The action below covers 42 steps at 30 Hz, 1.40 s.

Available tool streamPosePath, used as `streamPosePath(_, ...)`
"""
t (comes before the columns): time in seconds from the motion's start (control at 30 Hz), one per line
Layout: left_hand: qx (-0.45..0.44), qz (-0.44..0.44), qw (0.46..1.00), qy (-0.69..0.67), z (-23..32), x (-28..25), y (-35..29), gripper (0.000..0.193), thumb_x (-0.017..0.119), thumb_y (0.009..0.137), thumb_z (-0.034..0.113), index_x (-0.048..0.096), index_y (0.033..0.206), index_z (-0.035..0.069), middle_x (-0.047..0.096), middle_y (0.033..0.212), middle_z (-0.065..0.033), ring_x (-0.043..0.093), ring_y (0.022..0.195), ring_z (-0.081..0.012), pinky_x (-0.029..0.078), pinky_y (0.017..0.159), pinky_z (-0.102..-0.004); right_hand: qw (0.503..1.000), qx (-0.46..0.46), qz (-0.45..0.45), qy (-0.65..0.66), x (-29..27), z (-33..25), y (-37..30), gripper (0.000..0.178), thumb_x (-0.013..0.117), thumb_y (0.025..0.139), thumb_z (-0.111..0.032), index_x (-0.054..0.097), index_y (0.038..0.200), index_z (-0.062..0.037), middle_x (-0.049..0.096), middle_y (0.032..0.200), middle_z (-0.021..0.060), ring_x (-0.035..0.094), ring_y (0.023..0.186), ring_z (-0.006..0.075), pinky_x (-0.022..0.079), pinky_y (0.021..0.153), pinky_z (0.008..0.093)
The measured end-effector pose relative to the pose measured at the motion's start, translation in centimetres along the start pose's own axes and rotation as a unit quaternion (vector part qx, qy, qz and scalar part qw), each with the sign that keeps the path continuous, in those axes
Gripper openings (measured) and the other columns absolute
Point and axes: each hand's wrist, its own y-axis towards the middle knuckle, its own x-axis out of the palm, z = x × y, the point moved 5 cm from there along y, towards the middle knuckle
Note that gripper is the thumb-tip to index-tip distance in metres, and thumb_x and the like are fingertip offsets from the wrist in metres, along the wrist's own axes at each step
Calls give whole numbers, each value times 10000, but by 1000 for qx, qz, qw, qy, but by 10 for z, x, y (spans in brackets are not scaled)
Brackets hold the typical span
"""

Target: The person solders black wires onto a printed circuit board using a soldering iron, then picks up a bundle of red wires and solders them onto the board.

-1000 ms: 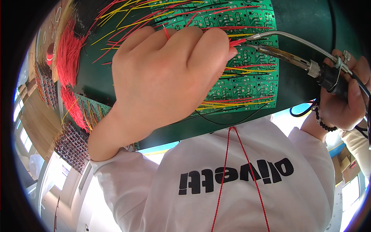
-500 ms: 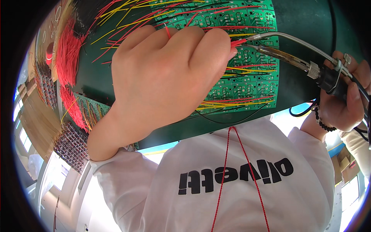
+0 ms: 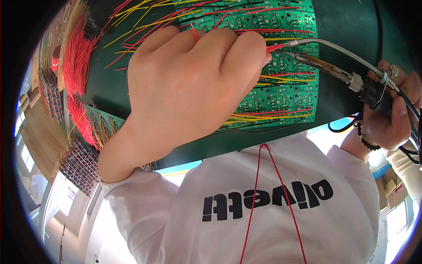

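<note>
My left hand (image 3: 189, 83) is closed over a green circuit board panel (image 3: 277, 97), pinching a red wire (image 3: 274, 47) between thumb and forefinger. The wire's end sticks out beside the soldering iron's tip. In my right hand (image 3: 391, 125) is the soldering iron (image 3: 327, 67), its fingers wrapped round the black handle. A curved metal tube (image 3: 347, 52) is clamped to the iron and ends close to the red wire. Rows of red, yellow and black wires lie across the panel. My left palm side and the board beneath it are hidden.
A dark green mat (image 3: 345, 90) lies under the panel. To the left are a heap of red wires (image 3: 78, 66), a bundle of black wires (image 3: 97, 20) and another wired board (image 3: 103, 123). Stacked boards (image 3: 81, 165) stand farther off at the left edge.
My left hand has shifted slightly to the right with the red wire. My right hand and the iron have barely moved.
</note>
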Motion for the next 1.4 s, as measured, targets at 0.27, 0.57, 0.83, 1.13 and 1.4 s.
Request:
streamPosePath(0.27,-22,-4,1000,-17,1,-4,-2,141,623,734,139,509,759,59,507,615,-51,455,481,-231,342,452,-320,924,106,349,117,-17,0,-8,299,397,763,-146,474,871,122,535,834,205,515,658,197,459,579,287)
streamPosePath(0.57,-125,-60,977,-161,-12,-38,0,92,490,841,79,491,810,-8,439,599,-100,411,495,-237,340,471,-276,976,-143,124,-108,-34,-3,-6,285,361,791,-90,462,878,162,500,912,187,500,671,144,410,520,181)
streamPosePath(0.83,-51,-66,967,-241,-4,-24,18,64,549,792,52,526,790,-9,506,647,-100,486,535,-241,380,493,-266,985,-13,68,161,-25,-1,-1,212,407,765,-26,502,871,131,526,867,179,518,700,172,424,584,220)
streamPosePath(1.13,35,-80,994,-69,9,-5,25,72,571,737,54,544,799,32,547,673,-82,511,525,-237,394,477,-297,982,-1,75,-175,-37,-12,-4,155,489,675,86,542,812,134,568,846,194,565,755,222,444,681,263)
streamPosePath(1.4,80,-16,995,53,16,4,20,143,574,682,103,535,813,62,550,750,-69,526,562,-216,410,486,-302,964,-14,-2,-266,-38,-23,-1,152,514,676,89,544,818,132,570,849,201,576,752,226,456,666,261)
